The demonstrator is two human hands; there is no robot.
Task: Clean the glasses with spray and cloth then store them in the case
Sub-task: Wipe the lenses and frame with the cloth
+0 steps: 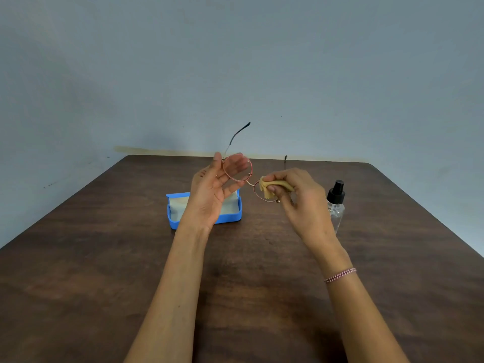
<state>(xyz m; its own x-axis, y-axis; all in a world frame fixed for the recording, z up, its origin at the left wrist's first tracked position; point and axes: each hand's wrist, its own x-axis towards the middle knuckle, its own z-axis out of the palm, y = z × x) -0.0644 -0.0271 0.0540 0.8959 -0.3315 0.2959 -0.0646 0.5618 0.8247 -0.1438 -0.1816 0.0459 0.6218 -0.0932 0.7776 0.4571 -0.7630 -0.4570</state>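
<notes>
Two bare forearms are stretched from the near edge across a dark wooden table (104, 258), and a red-and-white braided bracelet (340, 275) is worn on the right wrist. Above the middle of the table, a pair of round, thin-rimmed glasses (250, 182) is held in the air between both hands. The left lens rim is pinched by the left hand (209, 189), palm turned towards the camera, with the thumb at the hinge and the fingers seen behind the lens. The right lens is covered by a folded tan cloth (275, 186), which is gripped between the thumb and curled fingers of the right hand (296, 195) and pressed against the glass. One temple is raised up and away from the left hand.

Just beyond the left wrist and partly hidden by it, an open blue glasses case (230, 217) lies on the table. To the right of the right hand, a clear spray bottle (335, 203) with a black pump top stands upright. A grey-blue wall (235, 61) is seen behind the far edge.
</notes>
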